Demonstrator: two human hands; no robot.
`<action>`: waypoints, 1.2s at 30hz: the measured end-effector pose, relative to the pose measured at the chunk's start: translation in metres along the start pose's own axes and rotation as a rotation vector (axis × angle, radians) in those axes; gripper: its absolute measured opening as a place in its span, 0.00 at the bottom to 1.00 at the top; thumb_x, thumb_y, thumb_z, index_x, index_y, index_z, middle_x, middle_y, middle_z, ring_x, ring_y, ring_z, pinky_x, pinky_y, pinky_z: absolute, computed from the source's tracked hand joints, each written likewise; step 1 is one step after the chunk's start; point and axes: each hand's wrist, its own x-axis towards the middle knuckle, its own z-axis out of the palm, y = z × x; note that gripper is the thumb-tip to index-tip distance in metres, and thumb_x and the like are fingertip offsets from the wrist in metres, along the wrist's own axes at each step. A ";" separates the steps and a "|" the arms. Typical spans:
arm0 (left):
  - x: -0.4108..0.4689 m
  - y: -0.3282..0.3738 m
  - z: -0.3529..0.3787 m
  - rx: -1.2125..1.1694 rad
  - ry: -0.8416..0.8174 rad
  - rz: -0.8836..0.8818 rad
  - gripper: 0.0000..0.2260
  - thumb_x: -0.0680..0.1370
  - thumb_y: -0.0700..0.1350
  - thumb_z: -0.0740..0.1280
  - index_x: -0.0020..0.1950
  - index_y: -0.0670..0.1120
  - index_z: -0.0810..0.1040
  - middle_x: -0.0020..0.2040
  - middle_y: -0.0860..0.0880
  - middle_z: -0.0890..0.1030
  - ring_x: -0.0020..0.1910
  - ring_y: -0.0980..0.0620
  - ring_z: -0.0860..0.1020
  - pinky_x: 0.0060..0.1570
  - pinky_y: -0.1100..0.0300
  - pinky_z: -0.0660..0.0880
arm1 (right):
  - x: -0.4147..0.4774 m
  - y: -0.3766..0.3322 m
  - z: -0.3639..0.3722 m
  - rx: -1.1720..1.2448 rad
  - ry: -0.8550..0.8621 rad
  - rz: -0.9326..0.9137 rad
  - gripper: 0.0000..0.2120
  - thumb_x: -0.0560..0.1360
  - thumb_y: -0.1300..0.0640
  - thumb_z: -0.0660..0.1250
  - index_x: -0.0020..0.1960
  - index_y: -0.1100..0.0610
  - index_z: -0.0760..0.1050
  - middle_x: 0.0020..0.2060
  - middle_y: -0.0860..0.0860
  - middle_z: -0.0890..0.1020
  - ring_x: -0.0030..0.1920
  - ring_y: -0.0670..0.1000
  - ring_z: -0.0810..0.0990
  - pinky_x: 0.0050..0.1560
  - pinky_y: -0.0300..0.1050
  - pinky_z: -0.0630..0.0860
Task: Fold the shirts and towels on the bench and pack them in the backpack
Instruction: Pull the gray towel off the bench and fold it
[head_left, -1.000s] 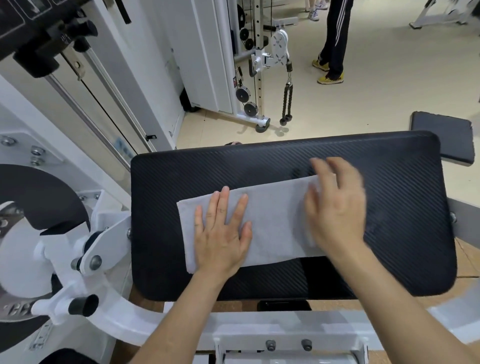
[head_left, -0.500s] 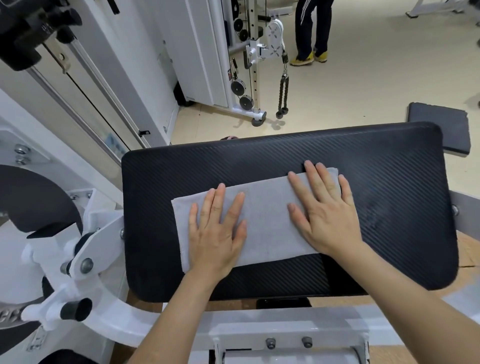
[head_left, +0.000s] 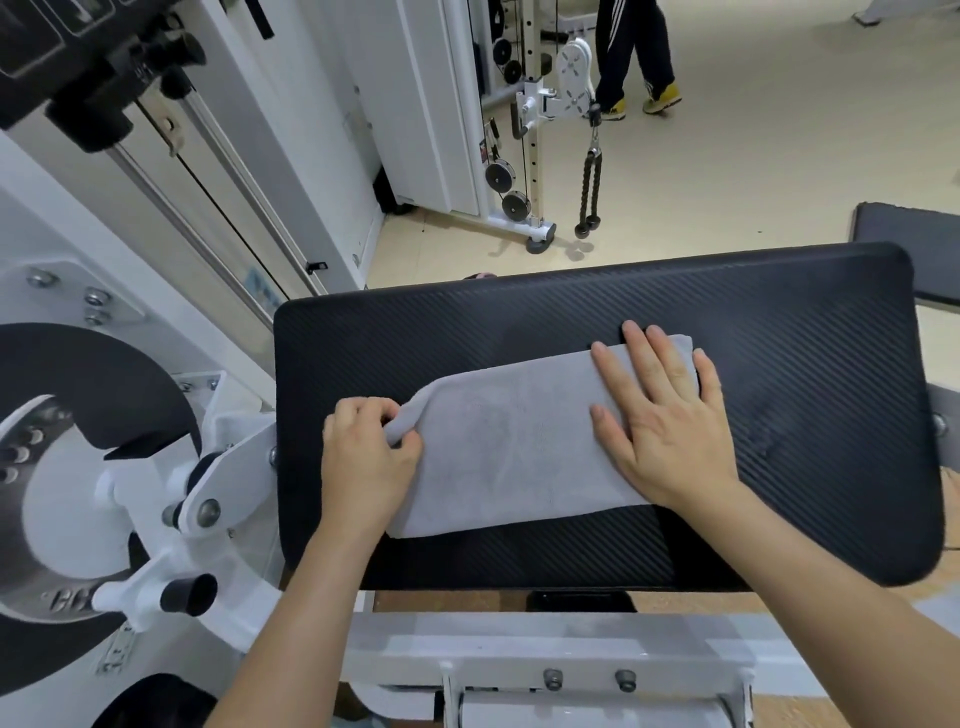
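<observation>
A grey towel (head_left: 514, 447), folded into a long strip, lies across the black padded bench (head_left: 779, 322). My left hand (head_left: 366, 457) grips the towel's left end with curled fingers, and that end is lifted and bunched. My right hand (head_left: 665, 415) lies flat with spread fingers on the towel's right end, pressing it onto the pad. No shirt and no backpack are in view.
White gym machine parts with a black disc (head_left: 93, 400) crowd the left side. A cable machine with a rope handle (head_left: 589, 192) stands behind the bench. A person's legs (head_left: 631, 57) are on the beige floor beyond. Another dark pad (head_left: 914, 249) sits at far right.
My left hand went from lying flat on the towel to gripping and lifting its left end. My right hand stayed flat near the right end.
</observation>
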 end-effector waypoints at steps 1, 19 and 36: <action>-0.001 0.003 -0.002 -0.043 -0.018 -0.017 0.04 0.76 0.44 0.68 0.49 0.48 0.74 0.47 0.52 0.74 0.47 0.51 0.74 0.42 0.59 0.71 | 0.000 0.001 0.000 -0.002 -0.001 -0.002 0.29 0.80 0.40 0.48 0.79 0.46 0.54 0.78 0.52 0.57 0.78 0.54 0.53 0.75 0.60 0.48; -0.017 0.010 -0.029 -0.249 -0.066 0.090 0.10 0.76 0.40 0.69 0.40 0.54 0.74 0.47 0.56 0.74 0.48 0.63 0.72 0.44 0.66 0.68 | -0.026 -0.099 0.013 0.163 -0.088 -0.117 0.30 0.80 0.45 0.51 0.78 0.58 0.58 0.77 0.55 0.60 0.77 0.54 0.56 0.74 0.56 0.52; -0.017 0.155 -0.031 -0.127 -0.438 0.283 0.17 0.76 0.43 0.70 0.65 0.54 0.77 0.59 0.57 0.80 0.54 0.62 0.78 0.60 0.62 0.73 | -0.033 -0.050 -0.096 1.131 -0.203 0.415 0.28 0.73 0.53 0.71 0.71 0.46 0.66 0.60 0.40 0.74 0.60 0.40 0.73 0.55 0.32 0.67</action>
